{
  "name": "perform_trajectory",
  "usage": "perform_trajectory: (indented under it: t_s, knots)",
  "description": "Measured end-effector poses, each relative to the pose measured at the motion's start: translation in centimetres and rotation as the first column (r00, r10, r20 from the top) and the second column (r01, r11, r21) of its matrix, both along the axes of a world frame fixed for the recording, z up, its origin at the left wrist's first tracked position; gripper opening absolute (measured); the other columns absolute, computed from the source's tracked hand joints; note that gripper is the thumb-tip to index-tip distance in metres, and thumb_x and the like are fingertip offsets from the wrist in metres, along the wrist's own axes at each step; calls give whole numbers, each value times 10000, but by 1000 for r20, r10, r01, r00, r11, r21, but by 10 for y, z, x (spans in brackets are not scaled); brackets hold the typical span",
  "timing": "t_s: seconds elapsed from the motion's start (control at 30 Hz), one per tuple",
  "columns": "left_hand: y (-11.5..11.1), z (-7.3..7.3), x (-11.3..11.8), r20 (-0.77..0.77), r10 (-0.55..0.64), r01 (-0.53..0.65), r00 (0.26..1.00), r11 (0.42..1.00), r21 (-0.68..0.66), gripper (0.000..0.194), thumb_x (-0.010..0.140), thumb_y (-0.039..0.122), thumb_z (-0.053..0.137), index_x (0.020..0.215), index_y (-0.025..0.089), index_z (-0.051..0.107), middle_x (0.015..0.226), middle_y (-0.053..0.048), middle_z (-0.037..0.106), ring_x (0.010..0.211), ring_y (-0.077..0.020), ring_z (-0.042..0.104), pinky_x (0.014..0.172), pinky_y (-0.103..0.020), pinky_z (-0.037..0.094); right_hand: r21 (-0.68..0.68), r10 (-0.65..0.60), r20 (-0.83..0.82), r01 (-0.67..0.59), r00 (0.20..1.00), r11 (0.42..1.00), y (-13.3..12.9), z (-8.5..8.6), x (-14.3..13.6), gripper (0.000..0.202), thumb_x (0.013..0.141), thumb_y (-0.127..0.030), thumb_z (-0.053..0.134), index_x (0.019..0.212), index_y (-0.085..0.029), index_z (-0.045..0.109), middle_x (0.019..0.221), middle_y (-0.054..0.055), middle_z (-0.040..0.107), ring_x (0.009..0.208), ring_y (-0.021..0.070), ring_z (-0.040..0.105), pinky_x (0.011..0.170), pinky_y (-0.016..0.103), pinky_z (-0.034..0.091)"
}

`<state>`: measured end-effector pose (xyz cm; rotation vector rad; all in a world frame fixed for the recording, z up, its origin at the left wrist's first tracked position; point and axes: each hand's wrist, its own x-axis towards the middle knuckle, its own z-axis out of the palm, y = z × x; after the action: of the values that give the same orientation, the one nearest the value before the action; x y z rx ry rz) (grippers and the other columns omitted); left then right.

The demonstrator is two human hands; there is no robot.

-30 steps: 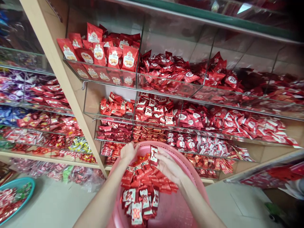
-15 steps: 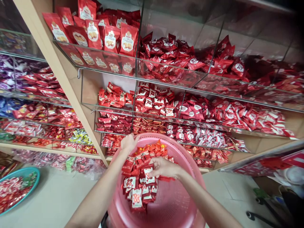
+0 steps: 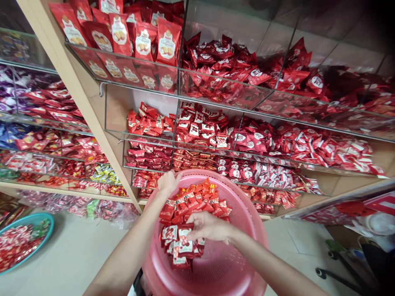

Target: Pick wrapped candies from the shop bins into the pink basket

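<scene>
- Head view: your right hand (image 3: 208, 227) has shifted nearer you, fingertips pinching a glossy red-and-white packet (image 3: 185, 243), now over matching packets (image 3: 169, 232).
- Your left hand (image 3: 168, 182) clasps the round pink plastic basket (image 3: 225, 267).

Right hand (image 3: 205, 227) and packet (image 3: 185, 241) lower in basket (image 3: 234, 263)

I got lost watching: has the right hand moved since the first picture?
Yes, the right hand moved away from the pink basket's far rim, toward its near side.
</scene>
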<state>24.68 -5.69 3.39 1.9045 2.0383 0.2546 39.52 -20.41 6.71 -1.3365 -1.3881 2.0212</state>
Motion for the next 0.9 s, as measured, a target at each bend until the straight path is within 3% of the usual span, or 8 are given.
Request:
perform_trajectory:
  t_s: [0.13, 0.23, 0.33, 0.4, 0.5, 0.63, 0.77, 0.9]
  knots:
    - [1, -2, -2, 10, -18, 18, 1000, 1000, 25, 564, 813, 629, 313, 1053, 209, 604, 972, -119, 679, 936, -280, 626, 750, -348, 476, 206, 73, 186, -112, 980, 972, 0, -15, -35, 237, 559, -182, 735, 711, -161, 555, 497, -108, 453, 457, 46, 387, 458, 175, 277]
    - [1, -2, -2, 9, -22, 22, 1000, 999, 29, 561, 809, 633, 313, 1037, 214, 607, 957, -115, 683, 920, -283, 631, 733, -350, 480, 295, 103, 342, -211, 934, 932, 2, -18, -46, 293, 547, -220, 755, 788, -159, 600, 560, -80, 529, 505, 62, 454, 474, 175, 303]
    - [1, 0, -2, 0, -27, 27, 1000, 999, 29, 557, 814, 625, 313, 1038, 206, 605, 961, -119, 680, 926, -277, 630, 731, -338, 478, 445, -41, 461, -191, 886, 875, 8, -5, -34, 257, 641, -354, 700, 787, -164, 606, 669, -23, 620, 605, 98, 540, 533, 192, 364]
    - [1, 1, -1, -9, -27, 27, 1000, 999, 24, 546, 818, 611, 322, 1046, 199, 600, 965, -121, 679, 930, -273, 628, 734, -328, 475, 466, -143, 536, -150, 832, 872, 11, 1, -14, 228, 738, -391, 595, 695, -168, 577, 602, -14, 612, 576, 113, 563, 529, 207, 385]
    - [1, 3, -1, -16, -29, 29, 999, 1000, 11, 529, 822, 598, 331, 1039, 199, 601, 973, -120, 677, 933, -266, 627, 738, -318, 470, 196, -24, 596, -116, 803, 974, 6, -9, 19, 350, 779, -460, 512, 558, -190, 489, 398, -33, 509, 410, 130, 542, 436, 223, 393]
    - [1, 4, 0, -14, -30, 30, 999, 1000, -9, 534, 828, 599, 319, 1037, 196, 601, 1000, -127, 671, 951, -256, 621, 754, -313, 465, -129, 121, 609, -53, 784, 990, -11, -39, 39, 402, 704, -561, 567, 566, -193, 486, 325, -19, 477, 323, 147, 504, 370, 255, 418]
    - [1, 4, -1, -5, -27, 27, 1000, 1000, -14, 534, 829, 594, 326, 1062, 196, 596, 1021, -132, 665, 971, -252, 613, 775, -317, 460, -292, 149, 515, 10, 844, 956, -19, -50, 33, 519, 653, -633, 585, 800, -136, 545, 383, 2, 545, 335, 153, 541, 362, 252, 453]
    - [2, 3, -1, 2, -21, 21, 1000, 1000, -21, 545, 827, 598, 325, 1068, 193, 597, 1009, -132, 669, 962, -253, 616, 776, -320, 460, -295, 62, 443, 80, 895, 952, -23, -52, 22, 568, 635, -618, 614, 941, -153, 504, 400, 1, 570, 326, 156, 548, 328, 218, 430]
